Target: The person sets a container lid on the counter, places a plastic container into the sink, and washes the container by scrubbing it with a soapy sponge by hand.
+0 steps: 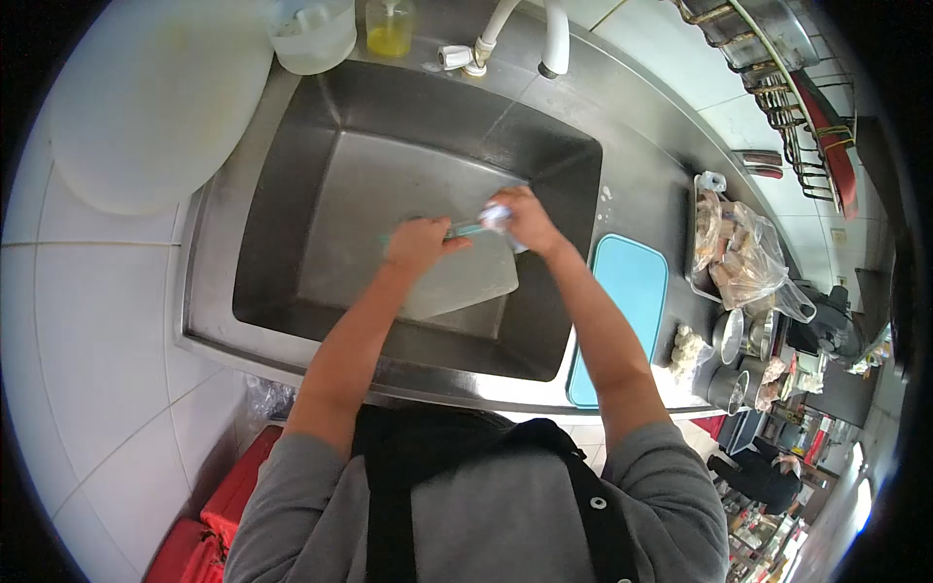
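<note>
Over the sink (369, 185), my left hand (418, 243) grips the teal upper edge of a pale flat board (466, 287), which is held tilted inside the basin. My right hand (525, 219) is closed around a white crumpled cloth or pad (496, 216), blurred by motion, at the right end of that teal edge. Whether the teal strip is part of the board or a separate piece, I cannot tell.
A faucet (554, 44) rises behind the basin, near a bottle of yellow liquid (389, 34) and a white tub (316, 39). Right of the sink lie a light-blue board (627, 291), bagged food (748, 257) and metal bowls (727, 389). Another person (763, 476) stands far right.
</note>
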Available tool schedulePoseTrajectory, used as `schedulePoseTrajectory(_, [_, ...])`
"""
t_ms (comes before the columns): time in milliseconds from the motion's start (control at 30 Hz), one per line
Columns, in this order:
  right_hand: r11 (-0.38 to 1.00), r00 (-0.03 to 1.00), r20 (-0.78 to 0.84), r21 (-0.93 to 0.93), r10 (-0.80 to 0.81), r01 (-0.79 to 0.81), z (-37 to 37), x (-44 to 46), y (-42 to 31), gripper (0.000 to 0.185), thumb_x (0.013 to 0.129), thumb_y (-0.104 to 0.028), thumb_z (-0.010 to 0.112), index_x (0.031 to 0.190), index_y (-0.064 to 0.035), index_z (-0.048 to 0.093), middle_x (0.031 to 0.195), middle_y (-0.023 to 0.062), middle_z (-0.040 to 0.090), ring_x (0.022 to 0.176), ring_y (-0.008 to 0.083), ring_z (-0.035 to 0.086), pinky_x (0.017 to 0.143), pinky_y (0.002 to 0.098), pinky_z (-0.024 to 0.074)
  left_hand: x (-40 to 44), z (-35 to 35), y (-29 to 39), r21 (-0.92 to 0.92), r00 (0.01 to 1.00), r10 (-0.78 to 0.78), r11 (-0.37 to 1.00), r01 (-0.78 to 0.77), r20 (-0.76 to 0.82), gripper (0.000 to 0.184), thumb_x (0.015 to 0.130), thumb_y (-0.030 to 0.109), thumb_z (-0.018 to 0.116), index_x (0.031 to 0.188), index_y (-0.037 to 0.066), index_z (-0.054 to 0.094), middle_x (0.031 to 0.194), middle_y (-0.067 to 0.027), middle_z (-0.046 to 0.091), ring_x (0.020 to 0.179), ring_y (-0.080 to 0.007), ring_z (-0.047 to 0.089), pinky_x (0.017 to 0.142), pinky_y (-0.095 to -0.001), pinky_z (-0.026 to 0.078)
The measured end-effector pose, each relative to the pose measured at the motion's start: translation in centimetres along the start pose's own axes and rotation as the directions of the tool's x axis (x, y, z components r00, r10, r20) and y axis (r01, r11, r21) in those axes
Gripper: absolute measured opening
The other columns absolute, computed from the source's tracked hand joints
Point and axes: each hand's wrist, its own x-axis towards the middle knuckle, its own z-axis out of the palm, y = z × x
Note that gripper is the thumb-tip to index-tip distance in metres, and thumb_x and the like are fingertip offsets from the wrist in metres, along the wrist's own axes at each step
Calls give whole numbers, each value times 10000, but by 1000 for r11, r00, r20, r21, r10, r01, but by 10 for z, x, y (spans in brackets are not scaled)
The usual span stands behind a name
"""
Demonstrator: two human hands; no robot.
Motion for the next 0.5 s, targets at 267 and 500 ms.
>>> schedulePoseTrajectory(267, [998,994,-83,-23,-67,66,25,7,19,293,749,-81,688,1039,-122,685,993,79,665,953,306,585,866,389,438,6,-3,1,-13,976,-64,998,68,206,661,807,718,506,883,74,633,763,-140,674,739,-335,673,647,-451,527])
schedulePoseTrajectory(500, [994,999,29,-97,-41,44,14,9,-12,361,701,-83,733,1058,-100,675,1062,126,670,1040,324,575,948,400,448,6,-1,4,15,982,-51,999,49,182,658,814,711,503,878,71,643,745,-133,669,722,-319,673,648,-440,531])
